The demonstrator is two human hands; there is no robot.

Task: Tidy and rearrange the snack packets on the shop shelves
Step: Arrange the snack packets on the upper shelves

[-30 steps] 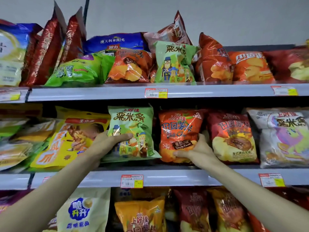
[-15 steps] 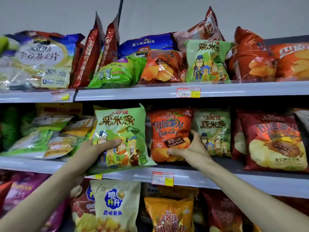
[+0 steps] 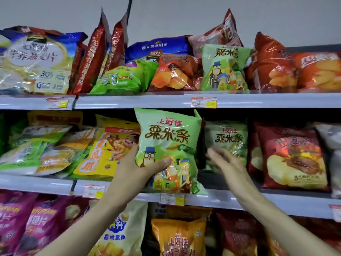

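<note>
My left hand [image 3: 136, 167] grips a light green snack packet [image 3: 166, 141] by its lower left side, thumb across the front. The packet is upright in front of the middle shelf [image 3: 239, 202], its bottom at the shelf edge. My right hand [image 3: 227, 163] is blurred, with straight fingers and nothing in it. It hovers just in front of a second green packet [image 3: 228, 139] of the same kind, which stands further back on that shelf. I cannot tell whether the fingers touch it.
A yellow packet [image 3: 108, 148] leans left of the held one; a dark red packet [image 3: 293, 154] stands to the right. The top shelf [image 3: 147, 100] carries crowded green, orange and red packets. Orange [image 3: 180, 237] and purple packets [image 3: 22, 218] fill the lower shelf.
My left hand has carried the green packet up and to the right. The orange packet that my right hand held is out of sight, and that hand is empty.
</note>
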